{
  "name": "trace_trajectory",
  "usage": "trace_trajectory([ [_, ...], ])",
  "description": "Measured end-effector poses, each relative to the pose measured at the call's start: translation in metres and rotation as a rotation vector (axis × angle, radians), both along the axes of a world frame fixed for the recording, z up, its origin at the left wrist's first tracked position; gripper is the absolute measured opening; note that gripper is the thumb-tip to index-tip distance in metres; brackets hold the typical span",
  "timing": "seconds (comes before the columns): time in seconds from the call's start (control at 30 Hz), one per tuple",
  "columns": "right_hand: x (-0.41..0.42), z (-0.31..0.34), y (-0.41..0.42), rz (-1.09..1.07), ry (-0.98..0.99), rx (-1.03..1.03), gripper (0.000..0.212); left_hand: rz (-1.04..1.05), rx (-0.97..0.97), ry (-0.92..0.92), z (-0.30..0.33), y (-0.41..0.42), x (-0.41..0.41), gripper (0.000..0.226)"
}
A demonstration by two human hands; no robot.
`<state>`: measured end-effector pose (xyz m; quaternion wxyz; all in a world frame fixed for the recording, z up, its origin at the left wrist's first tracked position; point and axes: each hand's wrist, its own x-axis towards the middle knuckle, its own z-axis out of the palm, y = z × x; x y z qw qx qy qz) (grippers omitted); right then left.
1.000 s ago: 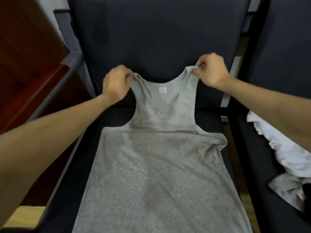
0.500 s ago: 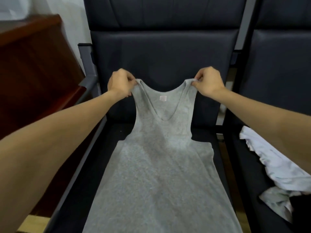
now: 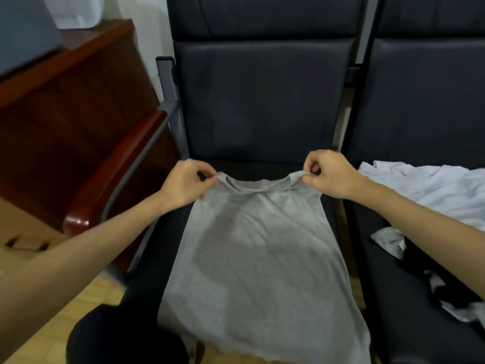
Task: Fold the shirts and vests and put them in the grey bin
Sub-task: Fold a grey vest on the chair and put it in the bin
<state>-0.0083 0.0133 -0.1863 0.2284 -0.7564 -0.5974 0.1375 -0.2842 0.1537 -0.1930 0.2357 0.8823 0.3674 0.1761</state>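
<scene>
Both arms extended forward, left hand (image 3: 185, 186) and right hand (image 3: 329, 176) each pinching a strap of the grey vest (image 3: 258, 248), vest over the chair (image 3: 262, 106) seat, straps away, hem toward the person.

A plain heather-grey cotton vest (image 3: 262, 245) lies on a dark navy padded chair (image 3: 262, 101); at three o'clock, crumpled white shirts (image 3: 433, 185).
</scene>
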Motion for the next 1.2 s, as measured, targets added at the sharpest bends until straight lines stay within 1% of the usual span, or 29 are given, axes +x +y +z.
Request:
trace_trajectory([
  [0.1,-0.021,-0.024,-0.036,0.053,0.021,-0.051,0.02,-0.02,-0.067,0.11,-0.026,-0.033,-0.021,0.003],
  [0.17,-0.032,-0.048,-0.058,0.069,0.027,-0.135,0.014,-0.011,-0.129,0.173,-0.051,-0.055,-0.03,0.003],
  [0.27,-0.043,-0.082,-0.081,0.087,-0.035,-0.214,0.007,0.018,-0.204,0.178,-0.088,-0.078,-0.036,0.006],
  [0.33,-0.049,-0.098,-0.091,0.085,-0.027,-0.235,0.007,0.011,-0.193,0.2,-0.105,-0.087,-0.038,0.007],
  [0.4,-0.052,-0.111,-0.098,0.092,-0.023,-0.234,0.008,-0.02,-0.142,0.272,-0.116,-0.088,-0.039,0.007],
  [0.47,-0.055,-0.12,-0.1,0.1,-0.04,-0.183,0.011,-0.068,-0.104,0.368,-0.12,-0.083,-0.039,0.008],
  [0.5,-0.057,-0.121,-0.1,0.106,-0.051,-0.149,0.012,-0.111,-0.126,0.415,-0.12,-0.08,-0.038,0.008],
  [0.53,-0.057,-0.123,-0.099,0.118,-0.058,-0.14,0.013,-0.163,-0.198,0.443,-0.117,-0.078,-0.036,0.007],
  [0.6,-0.056,-0.124,-0.095,0.179,-0.032,-0.201,0.014,-0.235,-0.488,0.427,-0.103,-0.071,-0.032,0.009],
  [0.63,-0.055,-0.123,-0.092,0.214,0.011,-0.254,0.015,-0.239,-0.579,0.408,-0.098,-0.064,-0.029,0.011],
  [0.67,-0.053,-0.12,-0.089,0.235,0.069,-0.297,0.018,-0.229,-0.59,0.385,-0.094,-0.054,-0.024,0.011],
  [0.7,-0.05,-0.119,-0.083,0.229,0.129,-0.309,0.02,-0.191,-0.546,0.361,-0.094,-0.04,-0.019,0.009],
  [0.77,-0.037,-0.121,-0.065,0.144,0.201,-0.224,0.02,-0.064,-0.347,0.323,-0.101,-0.008,-0.008,0.004],
  [0.8,-0.027,-0.123,-0.053,0.08,0.203,-0.162,0.016,0.003,-0.215,0.314,-0.107,0.006,-0.003,0.008],
  [0.87,-0.005,-0.128,-0.029,-0.039,0.131,-0.074,0.006,0.047,0.004,0.311,-0.116,0.032,0.007,0.03],
  [0.9,0.005,-0.13,-0.017,-0.09,0.067,-0.056,0.014,0.025,0.077,0.337,-0.117,0.044,0.012,0.041],
  [0.97,0.024,-0.133,0.001,-0.163,-0.057,-0.094,0.041,-0.059,0.165,0.458,-0.115,0.064,0.025,0.056],
  [1.03,0.037,-0.135,0.017,-0.176,-0.131,-0.108,0.059,-0.135,0.212,0.599,-0.116,0.082,0.037,0.062],
  [1.1,0.049,-0.137,0.031,-0.131,-0.179,-0.145,0.063,-0.183,0.235,0.685,-0.122,0.097,0.046,0.055],
  [1.2,0.063,-0.148,0.044,-0.114,-0.169,-0.238,0.056,-0.177,0.293,0.722,-0.127,0.111,0.05,0.029],
])
